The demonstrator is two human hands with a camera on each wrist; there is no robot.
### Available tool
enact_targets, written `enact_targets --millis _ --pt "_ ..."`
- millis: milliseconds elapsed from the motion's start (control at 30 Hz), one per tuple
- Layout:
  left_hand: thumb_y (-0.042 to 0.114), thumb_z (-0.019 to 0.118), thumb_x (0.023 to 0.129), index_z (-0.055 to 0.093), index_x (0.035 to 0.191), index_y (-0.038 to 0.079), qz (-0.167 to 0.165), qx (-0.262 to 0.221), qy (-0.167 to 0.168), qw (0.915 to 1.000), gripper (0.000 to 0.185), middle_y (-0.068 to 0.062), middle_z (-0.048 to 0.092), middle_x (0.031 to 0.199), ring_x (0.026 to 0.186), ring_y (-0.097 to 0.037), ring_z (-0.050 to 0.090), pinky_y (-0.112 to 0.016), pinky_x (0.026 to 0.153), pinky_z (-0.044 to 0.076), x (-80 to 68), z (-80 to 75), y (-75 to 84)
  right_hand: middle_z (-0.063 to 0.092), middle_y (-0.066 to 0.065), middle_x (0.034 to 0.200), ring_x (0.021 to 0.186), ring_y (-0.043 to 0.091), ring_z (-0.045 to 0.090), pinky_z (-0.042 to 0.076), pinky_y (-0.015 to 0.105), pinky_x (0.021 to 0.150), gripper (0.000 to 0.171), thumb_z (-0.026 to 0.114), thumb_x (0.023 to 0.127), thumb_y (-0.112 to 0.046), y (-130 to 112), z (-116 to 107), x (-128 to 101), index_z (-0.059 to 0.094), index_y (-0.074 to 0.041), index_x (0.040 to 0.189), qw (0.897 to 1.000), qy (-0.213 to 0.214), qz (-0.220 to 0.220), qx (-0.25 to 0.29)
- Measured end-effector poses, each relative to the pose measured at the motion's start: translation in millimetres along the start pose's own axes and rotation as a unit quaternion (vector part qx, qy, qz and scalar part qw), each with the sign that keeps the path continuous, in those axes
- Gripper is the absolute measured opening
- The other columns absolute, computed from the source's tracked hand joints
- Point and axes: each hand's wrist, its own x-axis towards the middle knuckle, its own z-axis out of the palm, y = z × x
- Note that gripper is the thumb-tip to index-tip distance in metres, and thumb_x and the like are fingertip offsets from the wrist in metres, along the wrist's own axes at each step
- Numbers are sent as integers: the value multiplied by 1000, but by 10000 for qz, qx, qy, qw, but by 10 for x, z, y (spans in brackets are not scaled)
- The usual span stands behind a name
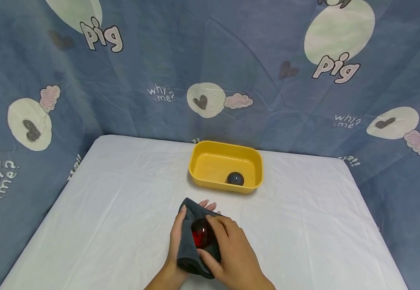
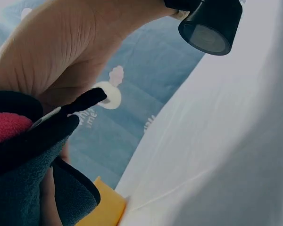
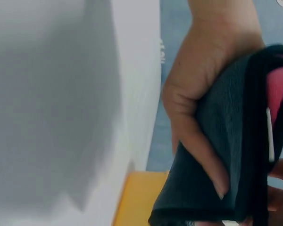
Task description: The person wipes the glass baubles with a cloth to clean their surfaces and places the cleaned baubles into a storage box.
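My left hand (image 1: pixel 175 245) holds a folded dark grey-blue cloth (image 1: pixel 185 245) from beneath and the left side. Its thumb lies along the cloth's left edge, and its other fingertips show past the far side. On the cloth sits a glossy dark round ball (image 1: pixel 202 233) with a red patch. My right hand (image 1: pixel 235 249) grips this ball from the right, thumb on the near side and fingers on the far side; part of the ball is hidden under them. In the left wrist view the cloth (image 2: pixel 19 188) shows black edging, a pink inner side (image 2: pixel 8 127) and a small pale tag.
A yellow tray (image 1: pixel 213 186) stands at the back of the white-covered table (image 1: pixel 123 225), beyond my hands. Inside it, a dark glossy ball (image 1: pixel 235 178) lies near the front wall. Behind the table hangs a blue printed curtain (image 1: pixel 210 48).
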Motion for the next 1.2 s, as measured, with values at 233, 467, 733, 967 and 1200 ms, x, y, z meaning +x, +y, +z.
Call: enact_targets --millis 233,467,733,967,1200 --pt "62 27 110 18 165 13 -157 -161 -72 9997 75 -3 45 158 145 -17 40 -37 118 35 -24 22 16 57 12 130 120 25 57 55 43 89 72 84 89 -37 -60 24 11 53 -6 146 9967 207 -435 -653" --pt "61 27 110 16 165 10 -111 257 -85 9996 76 -6 39 162 144 -23 42 -37 118 37 -17 -12 18 58 8 124 113 21 58 54 41 97 66 85 86 -33 -41 64 31 56 -3 137 9985 391 -254 -275" --pt "61 28 110 23 162 8 -16 606 93 9981 75 -8 43 160 142 -25 45 -37 117 38 -19 -38 2 63 -2 114 107 12 55 52 35 94 53 70 98 -49 -24 83 28 61 -8 131 9992 194 339 7" --pt "62 28 109 22 163 7 -165 464 16 9988 76 -8 43 160 147 -25 39 -37 116 38 -19 -43 -28 59 -10 101 91 7 46 47 30 80 45 55 105 -56 -32 94 54 67 -14 115 9964 -5 848 59" --pt "62 29 109 20 164 9 -104 534 74 9985 77 -5 44 160 148 -22 38 -36 117 37 7 -66 -27 63 -4 116 103 12 52 50 41 87 60 48 106 -62 -7 37 58 66 -9 130 9934 -580 988 -78"
